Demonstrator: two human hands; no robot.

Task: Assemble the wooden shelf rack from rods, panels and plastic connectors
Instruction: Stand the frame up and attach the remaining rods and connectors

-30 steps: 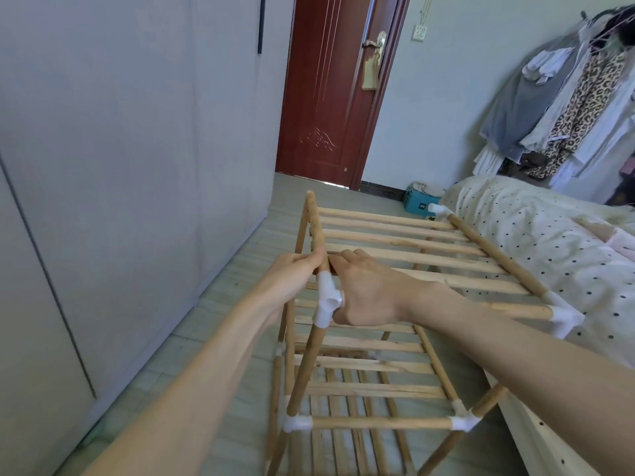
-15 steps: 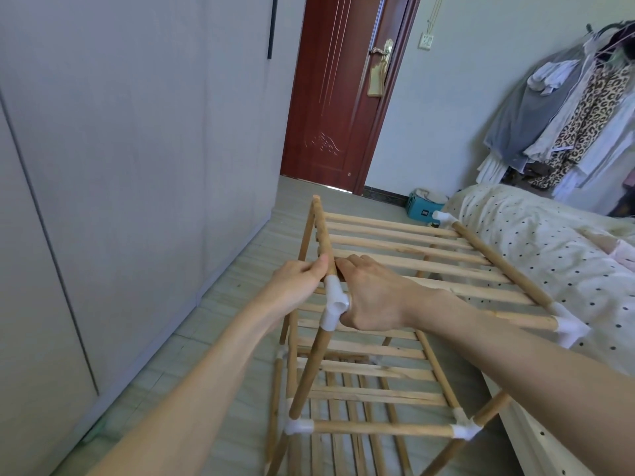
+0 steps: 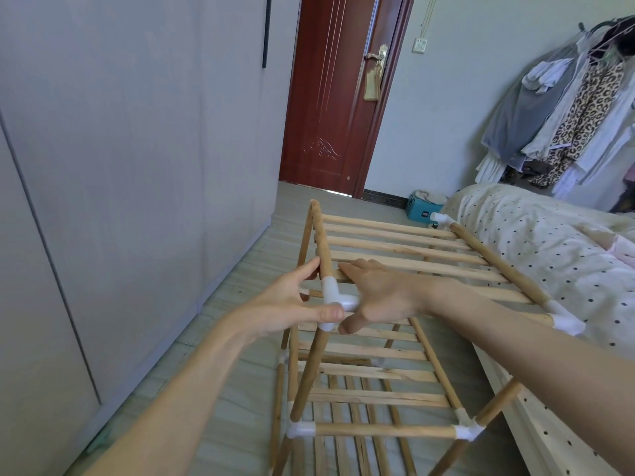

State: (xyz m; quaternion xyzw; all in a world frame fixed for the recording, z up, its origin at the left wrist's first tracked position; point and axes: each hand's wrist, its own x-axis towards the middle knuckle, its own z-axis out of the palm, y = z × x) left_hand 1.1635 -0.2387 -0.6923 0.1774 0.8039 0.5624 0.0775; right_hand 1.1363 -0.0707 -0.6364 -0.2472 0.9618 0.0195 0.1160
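Wooden rack [image 3: 395, 341] standing on the floor [image 3: 240, 304], wedged between a grey wardrobe [image 3: 120, 149] on the left and a bed [image 3: 549, 255] with a dotted cover on the right, its right side just beside the bed's edge. Slatted top panel [image 3: 405, 249] running away toward a dark red door [image 3: 330, 97], with more slatted tiers visible underneath. White plastic connector [image 3: 335, 298] at the near left corner of the top tier, joining the long side rod [image 3: 321, 242], the upright below it and the near cross rod. Left hand [image 3: 292, 304] against the outer side of that connector, fingers fairly straight along the rod above it, thumb laid across the connector's front; not curled round anything, more a press than a grip. Right hand [image 3: 381, 293] on the inner side, palm down over the nearest slats, fingers stretched toward the side rod, thumb hanging down just beside the connector; likewise flat and relaxed rather than clenched. Both thumbs nearly meeting at the joint. Further connectors at the other corners: one at the near right [image 3: 567, 321] touching the bed cover, one at the far right [image 3: 441, 218], two on the lower front rail [image 3: 385, 430]. Teal box [image 3: 421, 210] on the floor by the far wall, clothes [image 3: 567, 108] hanging above the head of the bed.
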